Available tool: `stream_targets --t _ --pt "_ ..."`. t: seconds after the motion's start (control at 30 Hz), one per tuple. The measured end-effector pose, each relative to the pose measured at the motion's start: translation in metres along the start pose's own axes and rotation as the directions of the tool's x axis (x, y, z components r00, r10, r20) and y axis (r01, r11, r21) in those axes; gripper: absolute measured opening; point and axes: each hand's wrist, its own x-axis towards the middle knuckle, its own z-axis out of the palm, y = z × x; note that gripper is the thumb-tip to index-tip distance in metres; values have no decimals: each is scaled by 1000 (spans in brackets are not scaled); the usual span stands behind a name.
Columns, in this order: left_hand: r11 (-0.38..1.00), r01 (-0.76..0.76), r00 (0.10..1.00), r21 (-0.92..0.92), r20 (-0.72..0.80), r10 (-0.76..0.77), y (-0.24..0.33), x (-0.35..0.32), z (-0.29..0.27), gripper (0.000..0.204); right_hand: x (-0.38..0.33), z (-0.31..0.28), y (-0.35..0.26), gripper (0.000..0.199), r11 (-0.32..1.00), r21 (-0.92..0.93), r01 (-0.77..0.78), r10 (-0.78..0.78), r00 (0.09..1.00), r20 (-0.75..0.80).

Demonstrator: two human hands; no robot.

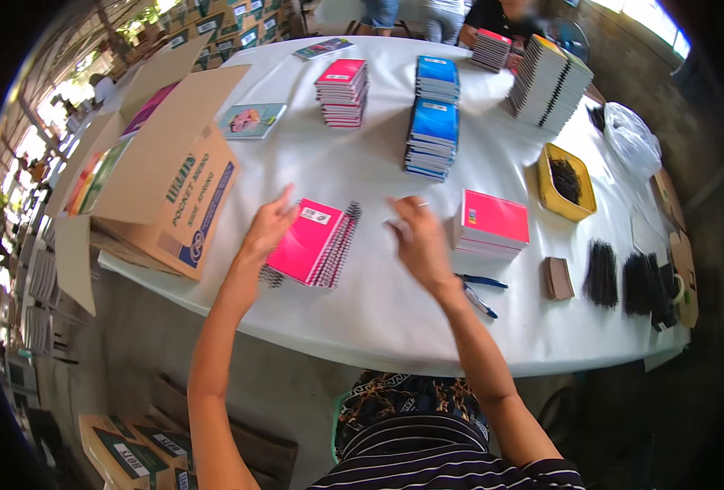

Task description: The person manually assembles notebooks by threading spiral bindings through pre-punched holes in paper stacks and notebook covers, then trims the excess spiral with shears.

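A stack of pink spiral notebooks (306, 245) lies in front of me, with black coils sticking out along its right side and at the lower left. Beside its left edge is my left hand (269, 225), index finger stretched out and the hand holding nothing that I can see. My right hand (417, 238) hovers over the white table (362, 314), apart from the stack, its fingers spread and a little blurred. To its right sits a block of pink covers or pads (493, 222) without visible coils. Blue-handled pliers (480, 296) lie just below that block.
An open cardboard box (166, 180) stands at the left. Farther back are pink notebooks (343, 91), blue notebooks (433, 135) and a tall spiral-bound pile (548, 86). At right are a yellow tray (584, 211) of black pieces, black coils (601, 273) and a plastic bag (630, 139). A person sits opposite.
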Motion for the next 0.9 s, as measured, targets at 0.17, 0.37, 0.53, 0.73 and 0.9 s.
stream_targets --t 0.17,0.37,0.53,0.73,0.9 --pt "932 -306 924 193 -175 339 44 -28 6 59 -16 -149 116 31 761 -388 -519 371 840 -396" --pt "866 -471 880 167 26 473 97 -45 100 64 -20 -189 144 35 702 103 -705 711 688 -144" --pt "919 -393 918 -32 31 394 104 -50 165 83 -32 -194 104 14 797 380 -470 557 814 -162" --pt "791 36 966 -611 223 128 83 -99 188 98 -123 -106 18 16 624 646 -440 509 856 91" --pt "834 -121 967 -539 125 222 32 -124 207 102 -155 -65 14 18 543 685 -485 499 843 201"
